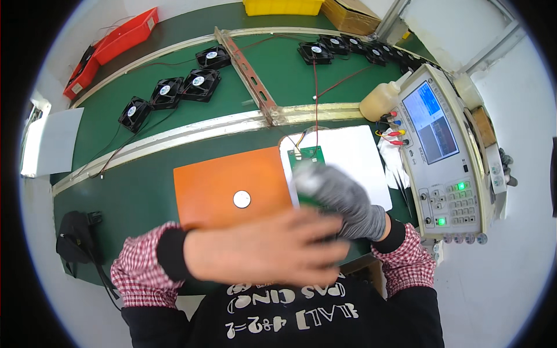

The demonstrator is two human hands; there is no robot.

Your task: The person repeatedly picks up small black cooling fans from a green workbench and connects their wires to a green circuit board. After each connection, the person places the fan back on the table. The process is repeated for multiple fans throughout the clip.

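My left hand (284, 246), bare and blurred by motion, reaches to the right across the front of the orange sheet (232, 180). Its fingers look stretched and apart, close to my right hand's wrist. A grey knitted glove covers my right hand (336, 194), which is over the white board (354, 151). Blur hides what its fingertips do. Beyond them shows a green circuit board (315, 152) with thin wires at its far end; a bit of green also appears under the glove. On the orange sheet is a round white disc (242, 199).
Several black fans (201, 81) stand along the bench's far part, with more at the right (316, 52). A slotted metal bar (246, 75) divides it. At right are a test instrument (444, 151), tweezers (404, 188) and a plastic bottle (378, 100). Red bins (125, 37) sit far left.
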